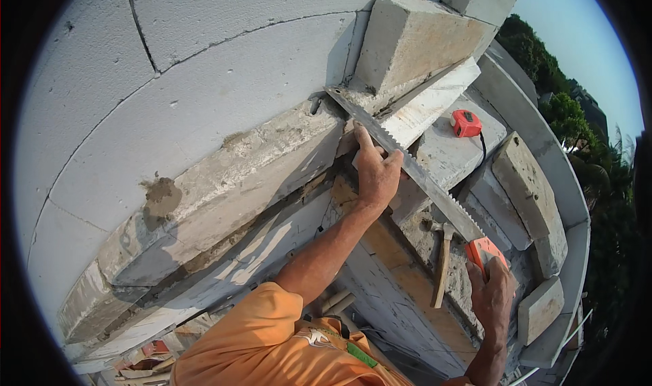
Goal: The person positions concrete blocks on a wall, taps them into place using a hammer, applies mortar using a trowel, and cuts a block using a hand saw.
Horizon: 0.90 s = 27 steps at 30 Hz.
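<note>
A handsaw (435, 190) with a long toothed metal blade lies diagonally across the view, its teeth facing up and right. My right hand (492, 291) is closed round its orange-red handle (483, 251) at the lower right. Farther up, my left hand (377, 174) grips the blade near its middle, thumb and index finger against the metal; its other fingers are partly hidden. The blade's tip reaches the end of a rough grey block ledge (272, 138). Just beyond the blade is a white-faced block (435, 100), tilted beneath a larger block (421, 43).
A red tape measure (466, 124) rests on a pale block slab right of the saw. Below the blade lies a hammer (443, 264) with a wooden handle. Loose block pieces (533, 185) sit along the curved low wall (577, 209). A tall block wall (204, 100) rises at left.
</note>
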Each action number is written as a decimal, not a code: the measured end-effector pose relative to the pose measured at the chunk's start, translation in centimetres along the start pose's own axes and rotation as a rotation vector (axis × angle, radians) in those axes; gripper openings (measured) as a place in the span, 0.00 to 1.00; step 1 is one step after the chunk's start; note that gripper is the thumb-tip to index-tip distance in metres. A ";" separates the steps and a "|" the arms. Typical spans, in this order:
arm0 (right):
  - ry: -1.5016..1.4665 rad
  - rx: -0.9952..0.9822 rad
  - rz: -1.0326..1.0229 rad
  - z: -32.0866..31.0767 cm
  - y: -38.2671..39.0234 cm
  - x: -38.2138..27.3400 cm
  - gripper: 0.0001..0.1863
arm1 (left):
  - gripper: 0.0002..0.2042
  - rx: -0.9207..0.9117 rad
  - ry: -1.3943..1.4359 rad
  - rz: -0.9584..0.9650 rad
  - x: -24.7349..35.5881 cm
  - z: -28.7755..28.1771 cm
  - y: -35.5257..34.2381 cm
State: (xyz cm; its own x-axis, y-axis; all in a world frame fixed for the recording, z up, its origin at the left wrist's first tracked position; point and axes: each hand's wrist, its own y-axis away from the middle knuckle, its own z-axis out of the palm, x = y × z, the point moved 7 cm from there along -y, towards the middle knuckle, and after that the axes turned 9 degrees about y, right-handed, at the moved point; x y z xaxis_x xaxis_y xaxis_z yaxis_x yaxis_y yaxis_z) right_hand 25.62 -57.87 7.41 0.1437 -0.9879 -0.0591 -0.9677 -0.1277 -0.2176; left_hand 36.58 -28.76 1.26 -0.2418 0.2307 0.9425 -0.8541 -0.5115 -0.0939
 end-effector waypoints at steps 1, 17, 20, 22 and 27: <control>-0.016 -0.032 0.001 -0.1 0.1 0.0 0.18 | 0.44 0.005 -0.004 -0.007 -0.5 -0.3 0.5; 0.120 0.040 -0.031 -2.3 0.5 0.7 0.18 | 0.44 0.023 0.220 0.164 -2.0 1.8 0.3; 0.126 0.095 -0.105 -2.1 -1.1 -1.0 0.18 | 0.44 0.067 0.255 0.112 -2.1 0.8 -1.7; 0.102 -0.022 -0.055 -1.8 -1.2 -1.1 0.17 | 0.44 0.056 0.295 0.128 -2.9 0.7 -0.5; 0.130 0.036 -0.049 -2.2 -1.1 0.8 0.18 | 0.45 0.062 0.365 0.140 -3.2 1.7 -1.4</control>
State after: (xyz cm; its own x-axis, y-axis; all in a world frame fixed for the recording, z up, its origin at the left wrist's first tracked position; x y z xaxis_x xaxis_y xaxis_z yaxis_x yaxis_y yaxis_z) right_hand 26.35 -58.72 9.75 0.1603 -0.9839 0.0784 -0.9518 -0.1752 -0.2517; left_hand 39.34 -30.20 -1.12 -0.5114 0.4285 0.7449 -0.7744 -0.6055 -0.1834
